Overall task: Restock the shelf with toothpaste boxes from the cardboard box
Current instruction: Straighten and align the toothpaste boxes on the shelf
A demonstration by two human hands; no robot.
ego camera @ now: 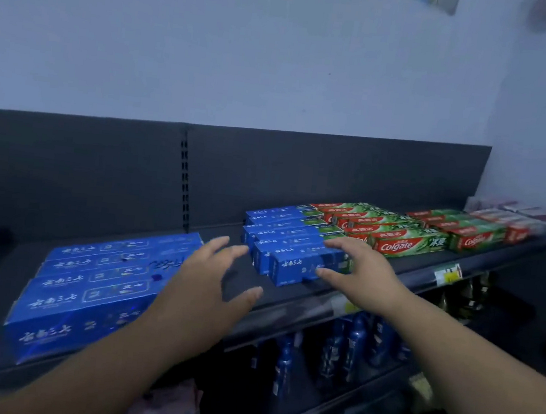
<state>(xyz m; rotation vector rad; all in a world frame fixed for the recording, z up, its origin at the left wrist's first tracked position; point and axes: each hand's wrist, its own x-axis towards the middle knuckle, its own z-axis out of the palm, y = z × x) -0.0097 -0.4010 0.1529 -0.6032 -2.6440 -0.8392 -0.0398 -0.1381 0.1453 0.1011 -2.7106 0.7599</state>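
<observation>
Blue boxes (291, 242) lie stacked midway along the shelf (289, 296), near its front edge. They sit between a wrapped blue pack (102, 276) toward the left end and Colgate boxes (406, 244) toward the right.

Left hand (210, 277) hovers over the bare gap, fingers spread, holding nothing. Right hand (362, 270) is at the stack's right end, fingers open; contact uncertain.

Judgement: light, stiff, slick cartons, crushable at the flaps; take by the long sides.

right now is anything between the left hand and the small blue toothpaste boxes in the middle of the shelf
Nothing visible. The left hand hovers open over a bare strip of shelf, and the blue toothpaste boxes lie just beyond it. The right hand is at their right end, fingers spread.
</observation>
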